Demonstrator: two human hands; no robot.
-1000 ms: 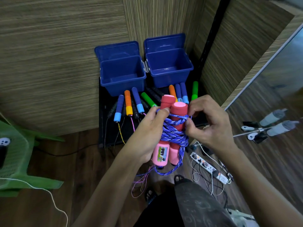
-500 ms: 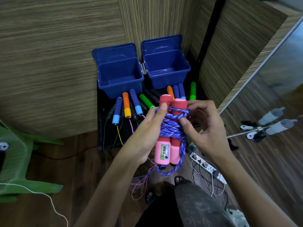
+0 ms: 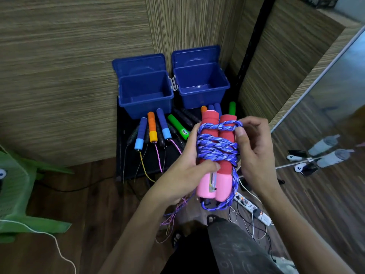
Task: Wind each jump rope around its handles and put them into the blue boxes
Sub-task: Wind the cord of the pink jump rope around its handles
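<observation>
Green plastic chair [image 3: 13, 194] stands at the far left on the wooden floor. Right of it, a low black table [image 3: 122, 155] carries two open blue boxes [image 3: 145, 95], side by side against the wall, and in front of them a row of loose jump rope handles [image 3: 152, 130] in blue, orange and green, with thin cords hanging over the near edge. Nearer, in the middle, the left hand [image 3: 177, 175] holds the pair of pink handles [image 3: 214, 155] upright, fingers curled round them and thumb pressed on the front. Blue rope [image 3: 216, 147] is wound many times round the two handles, and one loop hangs below them. The right hand [image 3: 254, 153] is at the right side of the bundle, thumb and curled fingers pinching the top turn of the rope. Lower right, a white power strip [image 3: 250, 208] lies on the floor.
</observation>
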